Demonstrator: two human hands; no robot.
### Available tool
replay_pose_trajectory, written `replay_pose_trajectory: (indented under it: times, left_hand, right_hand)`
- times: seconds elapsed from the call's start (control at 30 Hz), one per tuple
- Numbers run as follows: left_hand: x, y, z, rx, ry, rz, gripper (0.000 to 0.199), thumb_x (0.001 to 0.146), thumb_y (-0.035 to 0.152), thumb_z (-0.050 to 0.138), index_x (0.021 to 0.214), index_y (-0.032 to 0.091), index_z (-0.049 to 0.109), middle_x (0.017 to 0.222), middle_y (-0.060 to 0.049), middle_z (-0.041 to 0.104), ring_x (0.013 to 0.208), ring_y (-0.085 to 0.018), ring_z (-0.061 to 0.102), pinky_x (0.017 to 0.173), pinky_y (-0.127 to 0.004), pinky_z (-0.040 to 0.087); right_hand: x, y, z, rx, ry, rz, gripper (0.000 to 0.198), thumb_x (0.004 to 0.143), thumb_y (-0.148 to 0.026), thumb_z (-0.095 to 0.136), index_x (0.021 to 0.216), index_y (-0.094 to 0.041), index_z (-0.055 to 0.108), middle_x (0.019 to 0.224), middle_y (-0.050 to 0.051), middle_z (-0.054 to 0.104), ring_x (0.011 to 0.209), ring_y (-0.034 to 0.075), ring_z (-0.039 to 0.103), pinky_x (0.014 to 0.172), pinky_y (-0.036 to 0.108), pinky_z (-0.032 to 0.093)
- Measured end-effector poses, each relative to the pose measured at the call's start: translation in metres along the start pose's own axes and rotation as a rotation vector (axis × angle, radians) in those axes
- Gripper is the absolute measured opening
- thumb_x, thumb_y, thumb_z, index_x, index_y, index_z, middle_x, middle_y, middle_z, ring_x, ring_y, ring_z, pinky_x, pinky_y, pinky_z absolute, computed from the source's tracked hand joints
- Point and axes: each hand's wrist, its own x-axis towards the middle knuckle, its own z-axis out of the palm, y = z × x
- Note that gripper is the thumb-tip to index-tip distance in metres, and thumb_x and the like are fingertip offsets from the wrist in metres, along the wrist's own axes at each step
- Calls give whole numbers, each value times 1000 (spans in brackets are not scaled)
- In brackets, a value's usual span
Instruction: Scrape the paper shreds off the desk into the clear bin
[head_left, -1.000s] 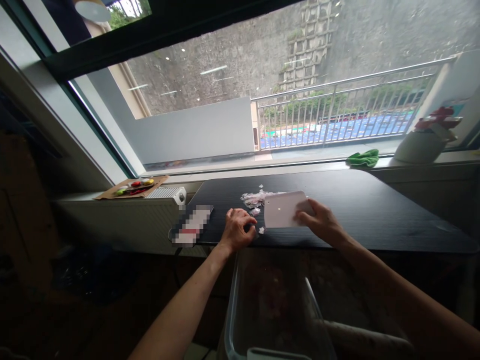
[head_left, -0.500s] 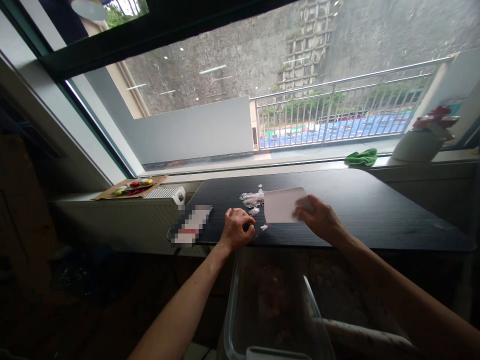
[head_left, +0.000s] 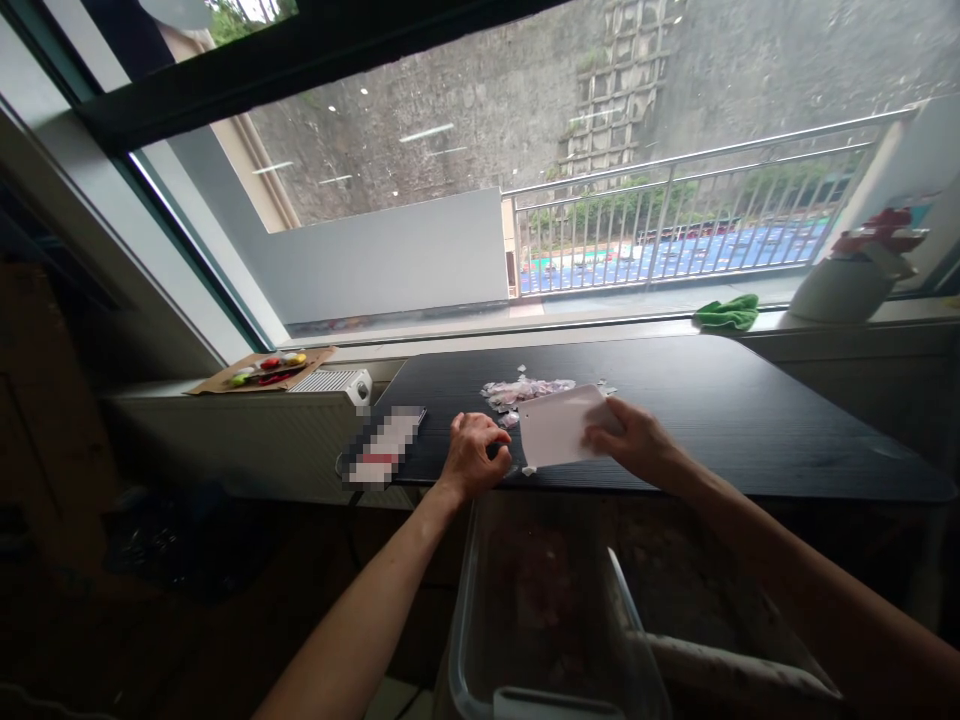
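My right hand (head_left: pixel 637 435) grips the right end of a flat, pale rectangular card (head_left: pixel 559 428), tilted over the black table (head_left: pixel 750 430). A small dark spot shows near its upper left corner. Behind the card lies a heap of whitish-pink torn scraps (head_left: pixel 517 392). One loose scrap (head_left: pixel 529 470) sits by the table's front edge, at the card's lower edge. My left hand (head_left: pixel 474 450) is curled, thumb and forefinger forming a ring, at the front edge just left of the card. Whatever it may hold is hidden.
Below the table's front edge stands a clear plastic bin (head_left: pixel 459 640). A blurred-out flat object (head_left: pixel 386 450) lies at the table's left. On the sill are a green cloth (head_left: pixel 727 313) and a white container (head_left: pixel 840 290). Cardboard with colourful items (head_left: pixel 217 382) rests over the radiator (head_left: pixel 247 450).
The card has come nearer to me and tilted, uncovering more of the scraps behind it. My left hand stays in nearly the same place.
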Motion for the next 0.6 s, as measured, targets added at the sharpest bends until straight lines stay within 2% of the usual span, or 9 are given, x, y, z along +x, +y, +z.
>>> replay_pose_trajectory:
  times: [0.13, 0.33, 0.6]
  left_hand:
    - [0, 2, 0, 4, 6, -9, 15, 69, 18, 55, 74, 23, 68, 83, -1, 66, 99, -22, 57, 109, -51, 27]
    - [0, 3, -3, -1, -10, -12, 14, 70, 18, 57, 75, 24, 68, 85, -1, 67, 100, -22, 56, 109, -51, 26]
    - [0, 3, -2, -8, -7, -10, 13, 70, 18, 58, 75, 23, 69, 83, -2, 65, 100, -23, 56, 109, -52, 27]
  right_hand:
    - [-3, 0, -6, 124, -37, 43, 17, 64, -31, 59, 76, -19, 59, 66, 0, 61, 59, 15, 55, 54, 27, 45]
    - [1, 12, -4, 265, -10, 152, 23, 60, -30, 65, 79, -18, 62, 68, 0, 67, 61, 16, 60, 54, 27, 49]
    - [-2, 19, 1, 424, -103, 241, 28, 55, -33, 73, 77, -17, 65, 73, 3, 70, 67, 19, 64, 62, 30, 52]
